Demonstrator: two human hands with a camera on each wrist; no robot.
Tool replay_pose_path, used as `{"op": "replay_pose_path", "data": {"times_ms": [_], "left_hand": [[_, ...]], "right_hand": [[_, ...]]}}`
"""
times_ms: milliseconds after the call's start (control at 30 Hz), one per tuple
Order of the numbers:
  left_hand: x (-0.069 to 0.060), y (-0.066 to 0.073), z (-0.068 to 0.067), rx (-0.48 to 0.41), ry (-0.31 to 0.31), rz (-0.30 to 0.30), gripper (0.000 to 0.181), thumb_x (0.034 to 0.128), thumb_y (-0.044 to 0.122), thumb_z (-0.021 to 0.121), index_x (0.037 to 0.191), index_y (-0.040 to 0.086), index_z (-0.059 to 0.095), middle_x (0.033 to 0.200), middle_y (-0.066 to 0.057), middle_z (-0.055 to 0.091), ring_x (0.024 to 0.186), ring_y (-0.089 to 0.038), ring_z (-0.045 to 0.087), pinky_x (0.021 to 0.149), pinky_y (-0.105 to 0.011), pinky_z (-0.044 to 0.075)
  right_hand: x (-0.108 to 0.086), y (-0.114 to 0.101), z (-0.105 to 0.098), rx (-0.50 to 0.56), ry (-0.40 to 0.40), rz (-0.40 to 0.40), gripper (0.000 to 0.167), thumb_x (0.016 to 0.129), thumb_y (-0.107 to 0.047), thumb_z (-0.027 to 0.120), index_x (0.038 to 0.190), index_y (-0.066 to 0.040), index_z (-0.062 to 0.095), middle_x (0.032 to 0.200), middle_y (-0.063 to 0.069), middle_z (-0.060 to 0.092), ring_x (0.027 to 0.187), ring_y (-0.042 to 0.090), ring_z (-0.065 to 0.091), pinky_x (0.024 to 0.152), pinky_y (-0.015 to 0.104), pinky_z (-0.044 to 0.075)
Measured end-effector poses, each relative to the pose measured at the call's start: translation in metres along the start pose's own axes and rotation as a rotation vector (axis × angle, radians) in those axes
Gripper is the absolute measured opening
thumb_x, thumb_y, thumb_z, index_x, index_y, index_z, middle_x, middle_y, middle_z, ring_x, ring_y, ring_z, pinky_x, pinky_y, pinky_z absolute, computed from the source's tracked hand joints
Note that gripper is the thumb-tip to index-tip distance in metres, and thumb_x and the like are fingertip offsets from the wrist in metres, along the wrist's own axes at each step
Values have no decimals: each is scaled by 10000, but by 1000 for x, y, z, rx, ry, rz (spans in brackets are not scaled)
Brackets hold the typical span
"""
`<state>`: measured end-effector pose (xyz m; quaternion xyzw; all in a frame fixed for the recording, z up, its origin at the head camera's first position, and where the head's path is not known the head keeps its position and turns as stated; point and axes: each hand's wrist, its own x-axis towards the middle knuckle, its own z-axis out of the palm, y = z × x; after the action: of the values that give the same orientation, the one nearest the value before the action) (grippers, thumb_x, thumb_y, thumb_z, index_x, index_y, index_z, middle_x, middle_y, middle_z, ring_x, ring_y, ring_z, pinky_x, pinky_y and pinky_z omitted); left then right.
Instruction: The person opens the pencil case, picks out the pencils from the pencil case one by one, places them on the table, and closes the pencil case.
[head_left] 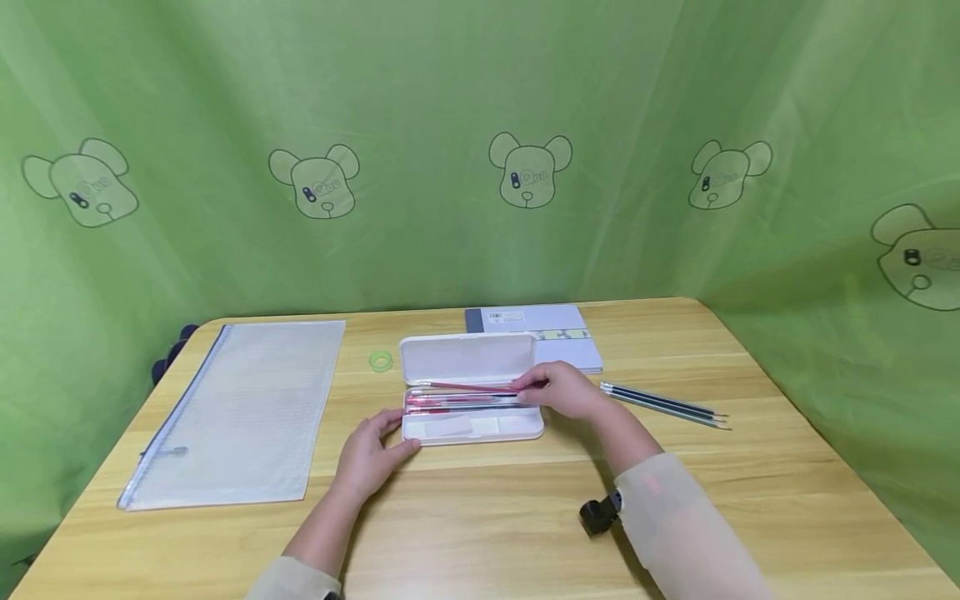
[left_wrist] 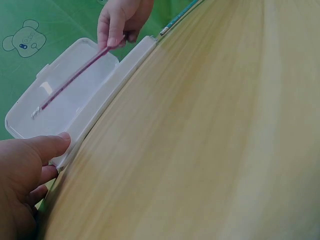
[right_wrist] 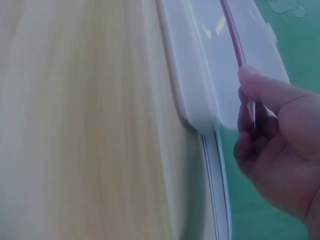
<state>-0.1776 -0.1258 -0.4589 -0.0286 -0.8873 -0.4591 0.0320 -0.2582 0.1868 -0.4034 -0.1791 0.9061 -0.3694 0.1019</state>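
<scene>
A white pencil case [head_left: 472, 429] lies on the table with its lid raised. Several pens and pencils [head_left: 450, 403], some red or pink, lie inside it. My right hand [head_left: 564, 389] is over the case's right end and pinches a dark red pencil [left_wrist: 75, 82] between thumb and fingers near its sharpened tip. That pencil slants above the case in the left wrist view, its silvery end to the left. At the case's left front corner, my left hand [head_left: 369, 454] grips the edge, its thumb [left_wrist: 55, 146] against the rim.
Several dark and grey pencils [head_left: 663, 404] lie right of the case. Behind it is a pale notebook [head_left: 566, 354] with a patterned band. A green ring-shaped roll [head_left: 380, 361] and a translucent zip pouch [head_left: 240, 417] are to the left. A green curtain [head_left: 427, 250] hangs behind the table.
</scene>
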Motion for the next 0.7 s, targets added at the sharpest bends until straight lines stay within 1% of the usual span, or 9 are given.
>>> {"op": "replay_pose_path", "data": {"times_ms": [167,367,467,567,633,700], "left_hand": [[0,1,0,1,-1,-6,519,844,244,760,1292,34,600,1280,-137,663,1347,-372,483,1208,-538,249],[-1,1,0,0,-3,1,516,846,237,757,1290,27,599,1280,-140,663,1343,-362,491,1216,-530,234],[-1,1,0,0,-2,4,515,846,232,757,1290,25,598,1277,-145,663,1340,-361,495,1218,-529,231],[-1,1,-1,0,0,7,513,845,228,759,1287,23,598,1273,-151,664,1334,-357,502,1224,-521,220],[0,1,-1,0,-1,6,515,845,229,759,1288,22,597,1274,-152,663,1336,-357,500,1226,-521,216],[0,1,-1,0,-3,2,517,845,231,759,1291,25,596,1277,-149,661,1340,-358,495,1226,-519,216]], "right_hand": [[-14,9,-12,14,19,-25,201,898,-170,699,1075,-87,747,1136,122,715,948,160,599,835,302,499],[-37,28,-31,26,37,14,234,909,-195,687,1101,-69,731,1016,75,713,853,139,558,753,267,483],[-51,39,-42,16,57,18,239,916,-207,681,1103,-67,729,1047,95,717,880,139,576,755,264,492],[-67,49,-53,-1,80,45,249,928,-220,667,1124,-76,724,1125,129,703,943,151,591,787,282,503],[-77,56,-59,-17,98,84,267,932,-245,663,1143,-90,719,1152,135,692,956,155,586,784,279,502],[-87,63,-64,-19,113,121,289,937,-255,657,1165,-83,708,1169,147,678,943,167,566,772,282,489]]}}
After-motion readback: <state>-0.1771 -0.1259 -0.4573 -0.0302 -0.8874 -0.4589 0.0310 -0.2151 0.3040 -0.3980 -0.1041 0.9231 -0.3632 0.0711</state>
